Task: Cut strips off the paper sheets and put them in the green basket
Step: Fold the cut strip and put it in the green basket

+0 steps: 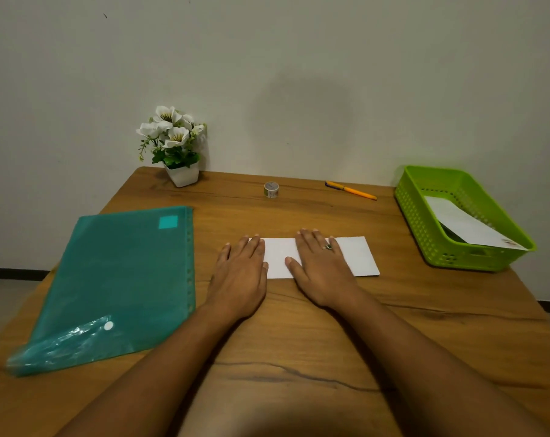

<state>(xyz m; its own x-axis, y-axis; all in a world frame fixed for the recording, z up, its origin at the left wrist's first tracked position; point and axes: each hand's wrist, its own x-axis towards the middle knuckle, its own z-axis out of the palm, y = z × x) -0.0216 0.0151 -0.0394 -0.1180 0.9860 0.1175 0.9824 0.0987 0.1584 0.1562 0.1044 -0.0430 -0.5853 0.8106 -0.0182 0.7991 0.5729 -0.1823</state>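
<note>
From my remote station I am watching two bare forearms reaching up from the bottom of the frame across the wooden surface (298, 342). Both hands are lying palm down with fingers straight and close together, gripping nothing. The left hand (240, 272) is pressing flat on the left end of a white paper sheet (355, 257), and the right hand (322, 269) is pressing flat on its middle part, thumbs pointing toward each other with a narrow gap between them. A ring (328, 246) is showing on one finger of the right hand. The paper sheet is lying in the centre of the frame, long edges running left to right, its right end sticking out bare past the right hand.

At the left of the frame a teal plastic folder (115, 279) is lying flat on the surface, well apart from the hands. At the right, the green basket (425, 222) is sitting near the surface's edge, and a white piece of paper (466, 227) is leaning inside it against the right wall.

Farther back, a small roll of tape (271, 189) is standing above the hands, with an orange pen (351, 190) lying to its right. In the upper left of the surface a white pot of white flowers (175, 146) is standing against the pale wall (298, 74).
</note>
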